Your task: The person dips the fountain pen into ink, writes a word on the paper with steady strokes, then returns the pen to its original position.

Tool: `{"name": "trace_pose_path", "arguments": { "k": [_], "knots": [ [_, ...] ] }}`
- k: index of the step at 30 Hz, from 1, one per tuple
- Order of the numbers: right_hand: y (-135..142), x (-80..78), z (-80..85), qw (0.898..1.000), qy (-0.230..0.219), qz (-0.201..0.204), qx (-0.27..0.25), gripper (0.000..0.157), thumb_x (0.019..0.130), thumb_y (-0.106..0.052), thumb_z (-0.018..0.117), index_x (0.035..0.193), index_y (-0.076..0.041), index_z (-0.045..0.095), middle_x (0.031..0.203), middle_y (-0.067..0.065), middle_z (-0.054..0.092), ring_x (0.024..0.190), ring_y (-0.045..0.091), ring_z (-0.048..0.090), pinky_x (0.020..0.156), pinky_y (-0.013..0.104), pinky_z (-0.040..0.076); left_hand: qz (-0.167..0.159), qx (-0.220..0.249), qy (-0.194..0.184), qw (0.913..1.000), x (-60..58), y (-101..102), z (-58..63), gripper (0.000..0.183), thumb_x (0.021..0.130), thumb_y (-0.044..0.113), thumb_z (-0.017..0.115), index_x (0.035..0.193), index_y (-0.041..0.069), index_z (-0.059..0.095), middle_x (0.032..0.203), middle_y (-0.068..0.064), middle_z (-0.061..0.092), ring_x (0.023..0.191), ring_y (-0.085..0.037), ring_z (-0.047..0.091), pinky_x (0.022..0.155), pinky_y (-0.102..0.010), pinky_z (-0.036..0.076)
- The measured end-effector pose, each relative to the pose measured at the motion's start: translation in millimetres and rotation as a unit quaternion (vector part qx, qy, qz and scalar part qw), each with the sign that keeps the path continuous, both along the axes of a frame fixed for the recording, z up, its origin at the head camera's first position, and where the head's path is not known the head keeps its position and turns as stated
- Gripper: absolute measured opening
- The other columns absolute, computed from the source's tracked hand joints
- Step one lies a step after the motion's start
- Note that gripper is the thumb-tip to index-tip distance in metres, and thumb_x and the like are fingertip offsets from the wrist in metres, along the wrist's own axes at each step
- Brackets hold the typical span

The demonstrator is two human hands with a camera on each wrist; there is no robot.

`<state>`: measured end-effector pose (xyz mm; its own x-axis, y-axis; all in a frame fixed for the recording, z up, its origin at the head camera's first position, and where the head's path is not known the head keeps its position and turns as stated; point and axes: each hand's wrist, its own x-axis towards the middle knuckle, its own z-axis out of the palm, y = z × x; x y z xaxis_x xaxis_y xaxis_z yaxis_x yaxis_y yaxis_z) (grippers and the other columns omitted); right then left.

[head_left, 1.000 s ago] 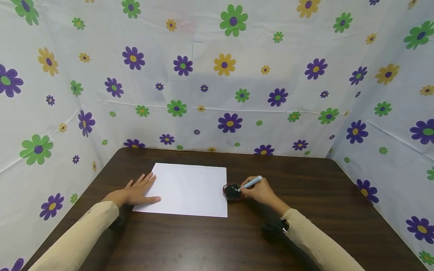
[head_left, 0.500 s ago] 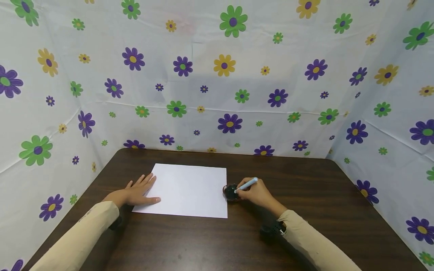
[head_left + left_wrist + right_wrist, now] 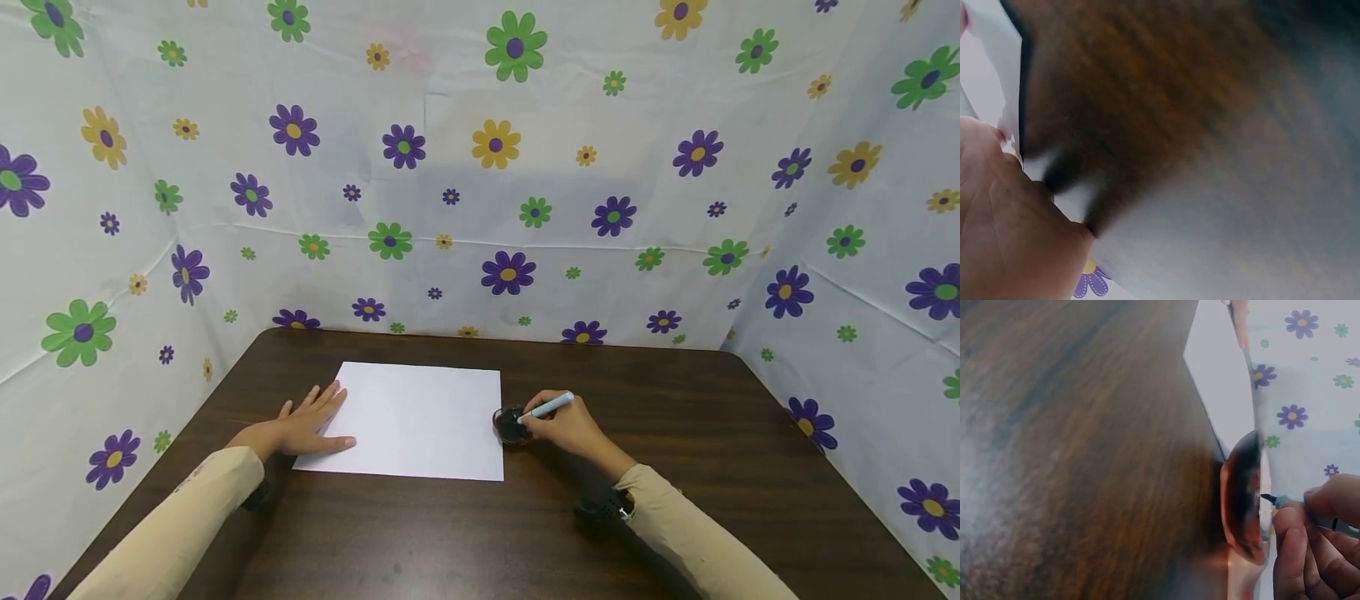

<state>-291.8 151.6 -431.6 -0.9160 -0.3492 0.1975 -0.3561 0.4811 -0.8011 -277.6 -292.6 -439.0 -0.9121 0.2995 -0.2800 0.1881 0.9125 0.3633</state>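
Note:
A white sheet of paper (image 3: pixel 420 421) lies on the brown table, its left edge under my left hand (image 3: pixel 303 423), which rests palm down with fingers spread. Close by the sheet's right edge sits a small dark, shiny, rounded object (image 3: pixel 507 427) with a reddish rim; its kind is unclear. My right hand (image 3: pixel 573 429) pinches a light blue marker (image 3: pixel 553 404) tilted over that object. In the right wrist view the marker's dark tip (image 3: pixel 1267 498) points at the rounded object (image 3: pixel 1242 497); whether they touch cannot be told. Part of the left palm (image 3: pixel 1016 231) fills the left wrist view's lower left.
The dark wood-grain table (image 3: pixel 420 542) has rounded far corners. White cloth (image 3: pixel 450 192) printed with purple, green and yellow flowers hangs behind it and along both sides. Dark bands with devices (image 3: pixel 603 504) sit at both wrists.
My right hand has shifted slightly left with the marker, whose tip now lies farther over the dark object. The left hand and the paper stay in place.

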Motion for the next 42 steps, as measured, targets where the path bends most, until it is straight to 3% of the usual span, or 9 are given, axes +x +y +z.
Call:
{"name": "trace_pose_path", "arguments": {
  "k": [7, 13, 19, 26, 29, 36, 42],
  "knots": [
    [-8.2, -4.6, 6.9, 0.991, -0.077, 0.024, -0.108, 0.026, 0.085, -0.011, 0.072, 0.104, 0.007, 0.068, 0.088, 0.017, 0.071, 0.073, 0.019, 0.071, 0.065, 0.032, 0.059, 0.005, 0.005, 0.007, 1.0000, -4.7, -7.7, -9.6, 0.111, 0.078, 0.075, 0.053, 0.154, 0.006, 0.010, 0.160, -0.019, -0.002, 0.142, -0.048, -0.008, 0.100, -0.075, -0.013],
    [-30.1, -7.8, 17.1, 0.983, -0.111, 0.046, -0.139, 0.035, 0.086, -0.011, 0.071, 0.112, 0.012, 0.064, 0.094, 0.020, 0.071, 0.079, 0.023, 0.072, 0.071, 0.033, 0.059, -0.004, 0.006, 0.007, 1.0000, 0.6, -4.3, -1.8, 0.109, 0.079, 0.073, 0.054, 0.154, 0.007, 0.010, 0.159, -0.021, -0.002, 0.141, -0.051, -0.009, 0.099, -0.075, -0.014],
    [-65.3, -1.5, 35.1, 0.979, -0.128, 0.032, -0.153, 0.027, 0.086, -0.005, 0.070, 0.108, 0.011, 0.066, 0.089, 0.020, 0.072, 0.076, 0.024, 0.072, 0.073, 0.042, 0.058, -0.002, 0.003, 0.008, 1.0000, 5.9, 3.2, 3.1, 0.107, 0.079, 0.070, 0.057, 0.153, 0.005, 0.013, 0.159, -0.023, 0.001, 0.140, -0.053, -0.005, 0.099, -0.076, -0.011],
    [-107.7, -21.0, 15.3, 0.976, -0.120, -0.004, -0.185, 0.024, 0.084, -0.005, 0.070, 0.103, 0.010, 0.069, 0.083, 0.018, 0.073, 0.069, 0.016, 0.071, 0.067, 0.030, 0.059, 0.005, -0.028, 0.003, 0.9996, 2.5, 7.2, 4.1, 0.108, 0.078, 0.072, 0.056, 0.153, 0.007, 0.014, 0.159, -0.022, 0.002, 0.141, -0.052, -0.001, 0.101, -0.077, -0.005],
    [-123.6, -24.4, 11.2, 0.977, -0.115, -0.013, -0.181, 0.020, 0.083, -0.005, 0.070, 0.098, 0.008, 0.071, 0.080, 0.016, 0.073, 0.067, 0.015, 0.071, 0.064, 0.029, 0.059, 0.001, -0.022, 0.003, 0.9997, 3.0, 7.5, 6.6, 0.107, 0.079, 0.071, 0.057, 0.153, 0.005, 0.015, 0.159, -0.023, 0.002, 0.141, -0.053, -0.001, 0.100, -0.077, -0.005],
    [-149.5, -30.0, -0.7, 0.988, -0.101, -0.034, -0.115, 0.013, 0.081, -0.007, 0.071, 0.090, 0.001, 0.073, 0.072, 0.007, 0.073, 0.059, 0.012, 0.068, 0.057, 0.024, 0.056, 0.003, -0.022, 0.000, 0.9998, 1.6, 9.1, 5.8, 0.107, 0.079, 0.070, 0.057, 0.153, 0.005, 0.015, 0.159, -0.023, 0.002, 0.141, -0.053, -0.001, 0.100, -0.077, -0.006],
    [-160.8, -33.0, -10.2, 0.993, -0.087, -0.053, -0.065, 0.009, 0.079, -0.011, 0.073, 0.086, -0.007, 0.076, 0.063, 0.001, 0.070, 0.053, 0.007, 0.064, 0.049, 0.017, 0.046, 0.001, -0.035, 0.001, 0.9994, 2.0, 8.3, 5.6, 0.108, 0.079, 0.071, 0.056, 0.153, 0.006, 0.013, 0.159, -0.023, 0.001, 0.141, -0.053, -0.001, 0.101, -0.077, -0.004]
  ]
}}
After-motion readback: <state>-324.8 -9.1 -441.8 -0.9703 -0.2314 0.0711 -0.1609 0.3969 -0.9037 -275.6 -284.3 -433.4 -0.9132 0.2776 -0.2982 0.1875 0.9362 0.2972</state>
